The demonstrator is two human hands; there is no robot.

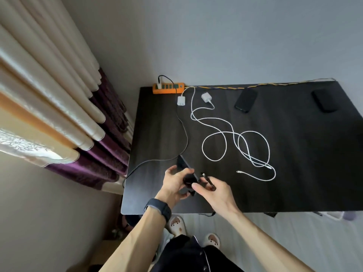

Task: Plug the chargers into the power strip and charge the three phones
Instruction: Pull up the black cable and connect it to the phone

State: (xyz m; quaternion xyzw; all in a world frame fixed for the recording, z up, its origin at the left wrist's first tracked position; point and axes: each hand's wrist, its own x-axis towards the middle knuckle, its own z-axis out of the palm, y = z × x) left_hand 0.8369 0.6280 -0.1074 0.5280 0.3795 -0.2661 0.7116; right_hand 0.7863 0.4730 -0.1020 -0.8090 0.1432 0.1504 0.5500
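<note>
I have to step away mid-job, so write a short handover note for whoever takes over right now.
Left hand: holds a dark phone above the table.
Right hand: grip on the black cable's plug, beside that phone.
Done: one charger sits in the orange power strip.
Left: two white chargers lie unplugged; two phones lie uncabled at the far edge.
</note>
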